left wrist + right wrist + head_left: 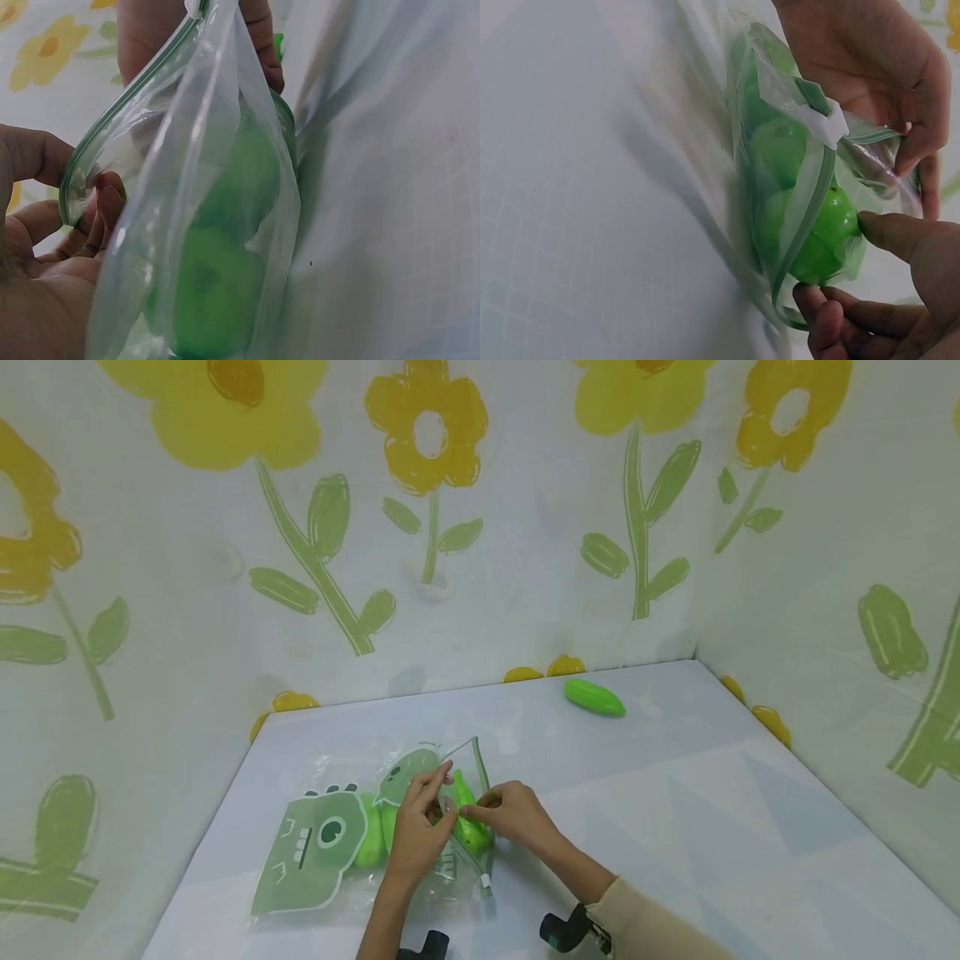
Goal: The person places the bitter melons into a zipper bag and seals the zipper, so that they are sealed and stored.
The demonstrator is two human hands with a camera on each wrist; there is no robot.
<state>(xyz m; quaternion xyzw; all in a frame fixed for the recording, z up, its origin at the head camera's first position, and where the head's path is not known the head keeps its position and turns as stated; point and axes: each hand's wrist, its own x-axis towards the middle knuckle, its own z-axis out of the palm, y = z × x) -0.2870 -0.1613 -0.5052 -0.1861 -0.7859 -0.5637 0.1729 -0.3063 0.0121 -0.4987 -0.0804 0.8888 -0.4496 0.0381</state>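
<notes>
A clear zip bag (307,852) with a green cartoon monster print lies on the table, its mouth facing right. My left hand (420,831) pinches the far edge of the mouth, holding it apart; the left wrist view shows its fingers on the green zip strip (101,135). With thumb and fingers, my right hand (517,814) grips a shiny bright green gourd-shaped vegetable (472,835) in the bag's mouth. More green vegetables (776,154) show through the plastic behind it. The white zip slider (826,126) sits at the near end of the strip.
Another long green vegetable (594,697) lies near the table's back edge, right of the bag. The white table (675,827) is bordered at the back and sides by a flower-printed cloth (510,610).
</notes>
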